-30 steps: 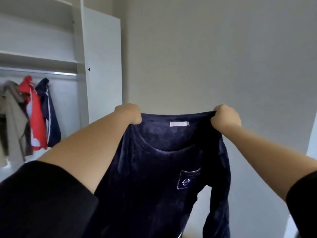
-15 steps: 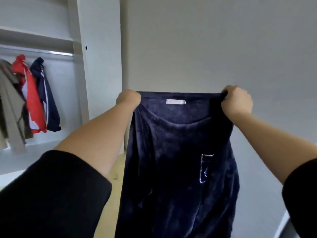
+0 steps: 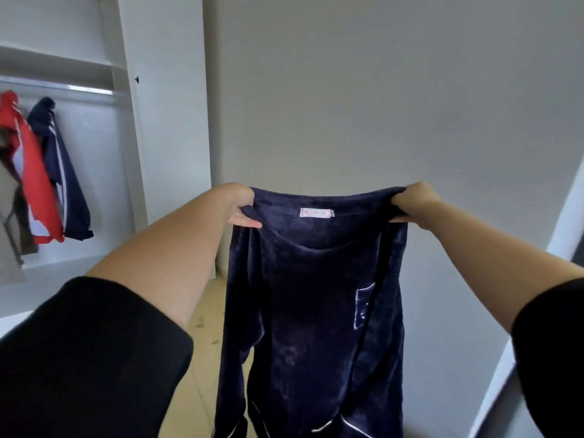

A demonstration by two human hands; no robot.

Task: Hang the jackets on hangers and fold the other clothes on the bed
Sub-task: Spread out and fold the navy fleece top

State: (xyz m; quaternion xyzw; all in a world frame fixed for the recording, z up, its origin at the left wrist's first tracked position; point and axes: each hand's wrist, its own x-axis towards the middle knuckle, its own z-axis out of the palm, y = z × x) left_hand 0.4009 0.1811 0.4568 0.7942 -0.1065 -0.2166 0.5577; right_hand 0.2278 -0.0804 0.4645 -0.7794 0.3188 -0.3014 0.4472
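Note:
A dark navy fleece top (image 3: 313, 305) with a white neck label and a piped chest pocket hangs in the air in front of me. My left hand (image 3: 241, 205) grips its left shoulder and my right hand (image 3: 415, 203) grips its right shoulder, arms stretched forward. The top is stretched wide at the collar and its sleeves dangle down past the bottom of the frame. In the open wardrobe at the left, a red jacket (image 3: 28, 172) and a navy jacket (image 3: 64, 172) hang from the rail (image 3: 79, 88). The bed is not in view.
A white wardrobe panel (image 3: 167, 121) stands left of centre, with a shelf above the rail. A beige garment (image 3: 9, 216) hangs at the far left edge. A plain grey wall fills the background; pale wooden floor (image 3: 205, 343) shows below. A white frame edge (image 3: 565, 216) runs down the right.
The view tilted downward, showing more floor. Both hands lowered in the frame and kept hold of the top, whose body has settled to hang straighter.

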